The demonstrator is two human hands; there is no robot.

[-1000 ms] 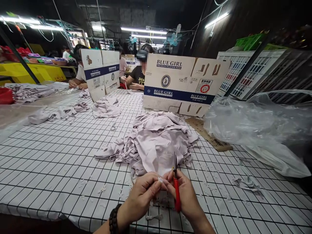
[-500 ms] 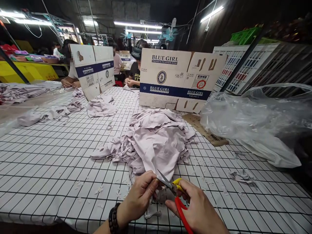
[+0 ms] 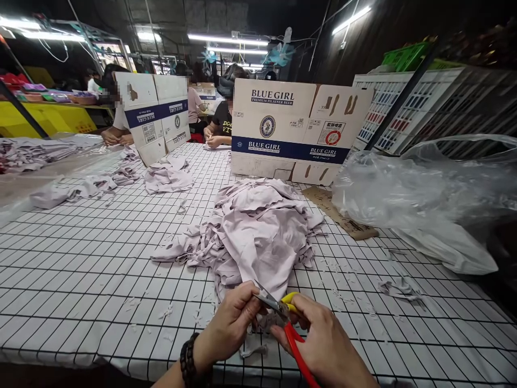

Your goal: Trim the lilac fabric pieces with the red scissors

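Tablecloth point(image 3: 100, 269), white with black grid, spans scene. Clear plastic bag point(image 3: 424, 188) bulges at right; printed carton point(image 3: 283, 126) stands far, right of centre. Pale lilac fabric pile point(image 3: 262, 231) lies at centre. Right hand point(image 3: 329, 339), near, wraps scissors point(image 3: 283, 309); left hand point(image 3: 232, 323) pinches, thumb against fingers, piece between too hidden to tell. Scissors: red and yellow handles, blades almost together, tips at left hand. Pale snippets point(image 3: 165, 311) dot tablecloth.

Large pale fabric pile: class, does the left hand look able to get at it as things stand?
Probably yes: the left hand is at the near edge of the pale fabric pile, with nothing seen between them, though it seems busy pinching cloth by the scissors.
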